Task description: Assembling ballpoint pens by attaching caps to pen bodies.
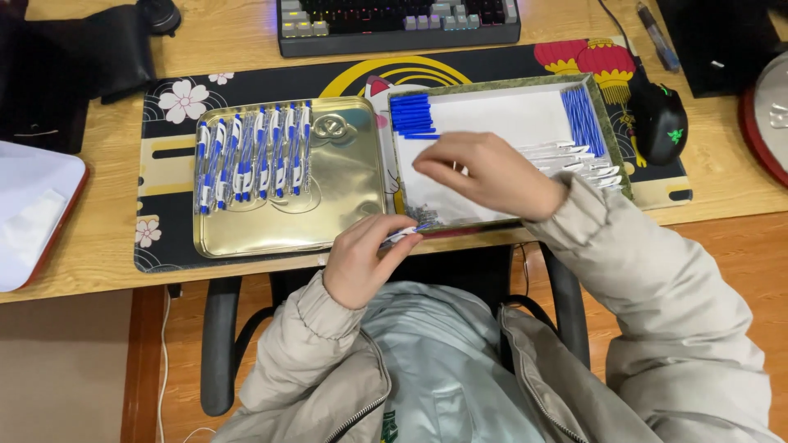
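My left hand (361, 256) is closed around a white pen barrel with a blue tip (408, 234), near the front edge of the desk. My right hand (484, 174) hovers over the white-lined box (525, 115), fingers pinched; whether it holds a small part is not visible. The box holds blue caps (413, 115) at its far left, blue refills (584, 119) at its far right and several white barrels (579, 160) beside my right wrist. A gold tin lid (336, 184) to the left carries a row of assembled blue-and-white pens (253, 156).
A patterned desk mat (246, 82) lies under both trays. A keyboard (398, 23) is at the back, a black mouse (658, 121) at the right, a white tray (33, 213) at the left edge. A dark bag (66, 66) occupies the far left corner.
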